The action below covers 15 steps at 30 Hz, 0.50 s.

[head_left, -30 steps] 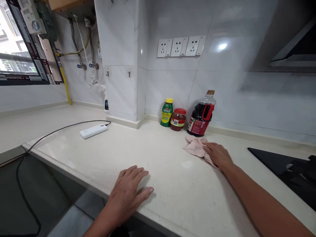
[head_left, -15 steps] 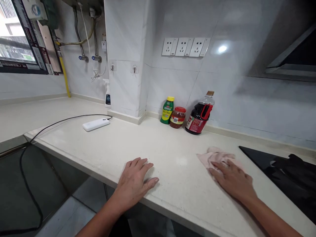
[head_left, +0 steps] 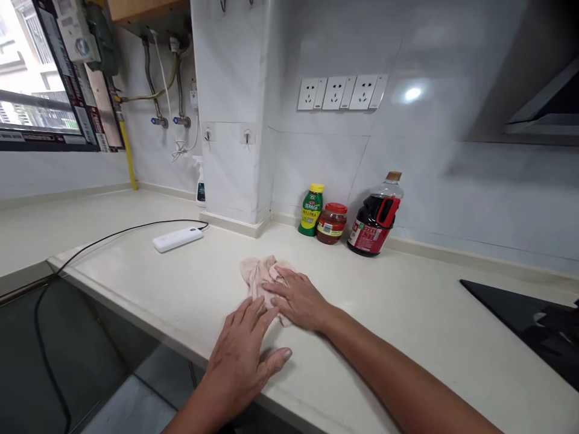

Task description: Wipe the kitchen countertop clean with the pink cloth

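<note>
A crumpled pale pink cleaning cloth (head_left: 257, 272) lies on the white countertop (head_left: 389, 349), in front of the bottles. My right hand (head_left: 301, 299) holds it pressed down to the surface, its fingers over the cloth's right side. My left hand (head_left: 246, 343) rests near the counter's front edge with fingers apart and thumb stretched to the right, holding nothing. Its fingertips are close to the cloth's lower edge; whether they touch it I cannot tell. Part of the cloth is hidden beneath my right hand.
Along the wall stand a green squeeze bottle (head_left: 311, 211), a red-lidded jar (head_left: 332, 224) and a big dark sauce bottle (head_left: 373, 220). A white power bank (head_left: 178, 239) with a black cable lies left. A spray bottle (head_left: 200, 184) stands behind. The black cooktop (head_left: 511, 307) is right.
My right hand has swept the cloth left across the counter, from beside the cooktop to just beyond my left hand. The left hand has stayed nearly in place. The view has tilted slightly up.
</note>
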Available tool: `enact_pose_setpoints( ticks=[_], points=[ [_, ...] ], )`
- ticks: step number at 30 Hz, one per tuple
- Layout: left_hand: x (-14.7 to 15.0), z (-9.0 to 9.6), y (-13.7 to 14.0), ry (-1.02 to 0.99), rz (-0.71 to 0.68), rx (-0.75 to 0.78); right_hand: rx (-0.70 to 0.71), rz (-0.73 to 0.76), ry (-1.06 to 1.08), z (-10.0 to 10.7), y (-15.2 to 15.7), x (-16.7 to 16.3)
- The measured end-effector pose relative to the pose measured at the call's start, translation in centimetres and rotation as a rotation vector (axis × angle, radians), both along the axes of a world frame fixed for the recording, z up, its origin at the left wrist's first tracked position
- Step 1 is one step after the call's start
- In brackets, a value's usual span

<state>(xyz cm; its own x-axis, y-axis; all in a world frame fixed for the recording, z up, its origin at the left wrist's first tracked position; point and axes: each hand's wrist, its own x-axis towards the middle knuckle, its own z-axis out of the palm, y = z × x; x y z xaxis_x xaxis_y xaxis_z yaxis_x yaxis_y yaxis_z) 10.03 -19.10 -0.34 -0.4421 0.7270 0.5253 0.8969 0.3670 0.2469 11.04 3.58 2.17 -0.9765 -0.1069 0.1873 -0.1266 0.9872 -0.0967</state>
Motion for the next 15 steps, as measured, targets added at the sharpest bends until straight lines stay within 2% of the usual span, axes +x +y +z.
enact_pose_setpoints(
  ticks=[3,7,11,15],
  points=[
    [-0.2,-0.5,-0.1,0.013,0.005,-0.020,-0.017,-0.142,-0.013,-0.1,4.3,-3.2],
    [-0.3,-0.5,-0.3,0.012,-0.009,-0.069,-0.020,-0.330,-0.008,-0.6,11.0,-4.2],
    [-0.6,-0.4,-0.2,0.008,-0.019,-0.082,0.001,-0.491,-0.010,-1.3,17.2,-2.1],
    [-0.8,-0.4,-0.1,0.018,-0.013,-0.094,0.030,-0.636,-0.002,-2.0,21.9,1.5]
  ],
)
